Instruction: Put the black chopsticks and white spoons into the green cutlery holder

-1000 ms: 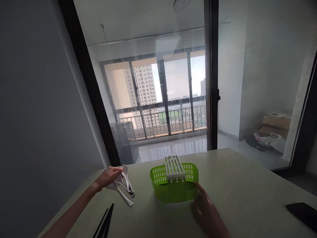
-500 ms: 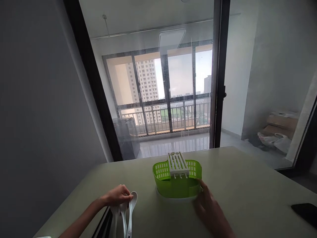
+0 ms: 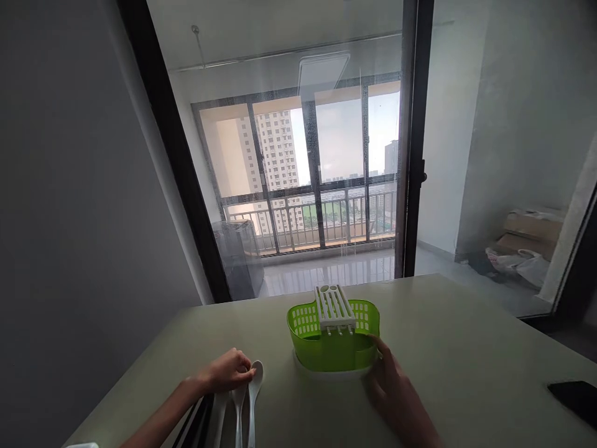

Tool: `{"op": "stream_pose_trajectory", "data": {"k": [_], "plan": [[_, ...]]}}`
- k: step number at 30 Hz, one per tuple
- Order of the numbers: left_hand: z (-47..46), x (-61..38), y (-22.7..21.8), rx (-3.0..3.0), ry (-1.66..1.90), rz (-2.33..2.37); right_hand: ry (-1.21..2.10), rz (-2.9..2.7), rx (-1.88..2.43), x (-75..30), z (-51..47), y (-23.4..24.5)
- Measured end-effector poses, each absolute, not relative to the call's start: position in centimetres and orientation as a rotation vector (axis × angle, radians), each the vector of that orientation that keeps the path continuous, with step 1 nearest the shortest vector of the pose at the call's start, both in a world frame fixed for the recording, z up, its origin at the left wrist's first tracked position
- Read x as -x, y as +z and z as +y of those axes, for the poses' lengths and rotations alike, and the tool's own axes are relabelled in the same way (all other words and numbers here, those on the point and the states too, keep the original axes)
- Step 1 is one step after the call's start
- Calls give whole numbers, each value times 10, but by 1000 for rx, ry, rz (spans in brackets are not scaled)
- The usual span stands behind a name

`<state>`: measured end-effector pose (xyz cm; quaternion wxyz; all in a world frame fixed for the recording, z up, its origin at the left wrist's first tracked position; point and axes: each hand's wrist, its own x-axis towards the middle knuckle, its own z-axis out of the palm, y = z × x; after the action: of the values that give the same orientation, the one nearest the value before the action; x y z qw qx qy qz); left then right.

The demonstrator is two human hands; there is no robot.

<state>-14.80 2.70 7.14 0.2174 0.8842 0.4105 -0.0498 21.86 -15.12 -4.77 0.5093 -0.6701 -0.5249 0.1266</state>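
My left hand [image 3: 231, 371] is closed over the bowl end of a white spoon [image 3: 255, 389], pinching it at its edge. More white spoons [image 3: 239, 401] lie alongside under the hand, their handles pointing toward me. Left of them lie dark, slim sticks [image 3: 198, 420] that look like chopsticks. My right hand [image 3: 394, 389] grips the right front side of a green basket [image 3: 333, 354], a finger over its rim and the thumb hidden. The basket stands upright on a white base, and a white slotted rack [image 3: 336, 308] with small hooks sits across its top.
The pale table [image 3: 448, 348] spreads under everything. A dark flat object [image 3: 576, 398] lies at its right edge, and a bit of a white thing [image 3: 83, 445] shows at lower left. Behind the table is a dark-framed glass door [image 3: 410, 186]; cardboard boxes and bags [image 3: 527, 249] lie beyond it.
My left hand has shifted slightly to the right, and the spoon at its fingertips has moved right and stands straighter. My right hand and the basket have hardly moved.
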Motion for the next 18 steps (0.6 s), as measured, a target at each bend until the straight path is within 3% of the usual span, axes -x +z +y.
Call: {"op": "stream_pose_trajectory", "data": {"k": [9, 18], "plan": [[22, 146, 73, -2543, -63, 1257, 301, -1279, 1583, -220, -149, -52], [15, 141, 95, -2717, -265, 1435, 266, -1223, 1568, -216, -144, -59]]}}
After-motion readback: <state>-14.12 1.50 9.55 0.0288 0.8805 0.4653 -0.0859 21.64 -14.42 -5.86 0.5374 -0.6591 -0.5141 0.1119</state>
